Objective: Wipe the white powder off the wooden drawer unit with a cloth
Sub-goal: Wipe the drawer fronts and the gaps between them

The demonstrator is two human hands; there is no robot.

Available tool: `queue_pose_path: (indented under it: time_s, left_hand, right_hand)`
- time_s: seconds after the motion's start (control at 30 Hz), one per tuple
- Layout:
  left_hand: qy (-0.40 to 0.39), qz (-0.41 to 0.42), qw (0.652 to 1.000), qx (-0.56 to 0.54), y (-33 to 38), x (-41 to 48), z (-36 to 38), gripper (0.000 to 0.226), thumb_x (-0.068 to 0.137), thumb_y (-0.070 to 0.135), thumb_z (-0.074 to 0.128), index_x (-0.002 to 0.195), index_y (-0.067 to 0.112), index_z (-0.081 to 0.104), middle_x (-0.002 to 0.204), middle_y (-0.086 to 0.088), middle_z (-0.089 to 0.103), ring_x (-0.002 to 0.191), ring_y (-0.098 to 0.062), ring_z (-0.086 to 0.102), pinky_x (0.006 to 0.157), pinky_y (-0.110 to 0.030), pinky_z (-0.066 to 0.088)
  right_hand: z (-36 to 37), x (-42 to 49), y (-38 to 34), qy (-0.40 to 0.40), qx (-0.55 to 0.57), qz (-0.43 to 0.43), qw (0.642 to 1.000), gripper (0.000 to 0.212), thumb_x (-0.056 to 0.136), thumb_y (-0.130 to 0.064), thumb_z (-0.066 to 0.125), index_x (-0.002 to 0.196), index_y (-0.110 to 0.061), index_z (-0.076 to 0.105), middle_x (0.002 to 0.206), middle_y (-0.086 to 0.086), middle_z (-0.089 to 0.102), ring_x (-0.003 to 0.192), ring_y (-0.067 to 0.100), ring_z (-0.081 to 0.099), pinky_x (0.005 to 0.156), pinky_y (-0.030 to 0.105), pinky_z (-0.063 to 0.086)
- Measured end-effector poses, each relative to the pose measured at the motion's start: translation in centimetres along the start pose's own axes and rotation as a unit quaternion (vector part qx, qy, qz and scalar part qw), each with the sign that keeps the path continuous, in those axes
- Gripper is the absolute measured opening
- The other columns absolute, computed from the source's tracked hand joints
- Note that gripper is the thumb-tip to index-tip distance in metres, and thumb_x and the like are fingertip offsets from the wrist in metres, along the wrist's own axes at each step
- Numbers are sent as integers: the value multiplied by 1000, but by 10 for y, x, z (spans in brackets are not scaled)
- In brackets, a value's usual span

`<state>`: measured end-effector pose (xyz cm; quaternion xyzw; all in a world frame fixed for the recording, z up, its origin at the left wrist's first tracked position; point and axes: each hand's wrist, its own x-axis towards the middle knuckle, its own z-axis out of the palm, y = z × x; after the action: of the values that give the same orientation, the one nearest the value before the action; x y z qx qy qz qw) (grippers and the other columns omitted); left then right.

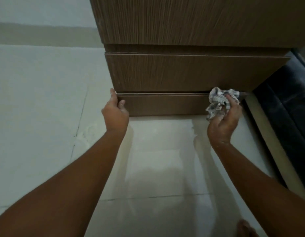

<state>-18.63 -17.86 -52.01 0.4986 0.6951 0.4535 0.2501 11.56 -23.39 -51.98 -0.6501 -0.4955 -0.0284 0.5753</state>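
Note:
The wooden drawer unit (182,71) stands ahead of me, seen from above, with its brown grained top and drawer fronts stepping down to the floor. My left hand (115,113) grips the left top corner of the lowest drawer front (163,105), fingers over the edge and thumb on the face. My right hand (224,119) holds a crumpled grey checked cloth (218,101) pressed against the right end of that drawer's top edge. A thin pale line runs along this edge. White powder dusts my right hand and wrist.
Pale floor tiles (158,159) lie below the unit, with a smear of white powder (86,134) on the floor to the left. A dark padded piece of furniture (288,100) stands close on the right. My bare foot (245,228) shows at the bottom edge.

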Motion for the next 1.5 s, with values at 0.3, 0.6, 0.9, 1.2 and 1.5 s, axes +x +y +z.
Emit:
queue_pose_path:
  time_s: [0.3, 0.6, 0.9, 1.2, 1.5]
  left_hand:
    - [-20, 89, 996, 25, -21, -8, -1, 76, 112, -3, 52, 176, 7, 13, 140, -18, 73, 118, -16, 63, 105, -9, 38]
    - [-65, 124, 989, 50, -39, -1, -2, 88, 107, 14, 72, 175, 3, 17, 110, -13, 71, 99, -21, 68, 97, -16, 47]
    - [-40, 164, 985, 41, -49, 5, -1, 79, 105, 1, 67, 172, -5, 25, 116, -29, 80, 99, -21, 70, 98, -11, 44]
    - [-36, 154, 985, 66, -54, 6, 3, 78, 107, -7, 59, 175, 5, 24, 109, -31, 79, 90, -26, 69, 101, -32, 50]
    - [-32, 159, 985, 54, -65, 11, 8, 103, 108, -4, 60, 157, 72, 10, 99, -12, 66, 82, 33, 59, 92, 18, 29]
  right_hand:
    - [88, -35, -84, -133, 87, -155, 975, 50, 92, -24, 41, 134, 0, 57, 124, 31, 53, 115, 38, 55, 104, 38, 45]
    - [173, -96, -52, -235, -117, -413, 872, 64, 86, -10, 70, 142, -17, 41, 148, 15, 41, 137, 32, 40, 121, 52, 18]
    - [184, -92, -32, -233, -214, -436, 843, 67, 77, -17, 81, 139, -23, 58, 148, 9, 56, 142, 28, 37, 124, 53, -10]
    - [125, -60, 34, -172, -269, -279, 906, 105, 82, -21, 59, 159, -42, -9, 166, 5, -26, 153, 23, -30, 115, 69, -15]
    - [65, -20, 93, -181, -316, -185, 913, 85, 72, -9, 71, 146, -25, 33, 146, 41, 40, 139, 58, 36, 108, 80, 10]
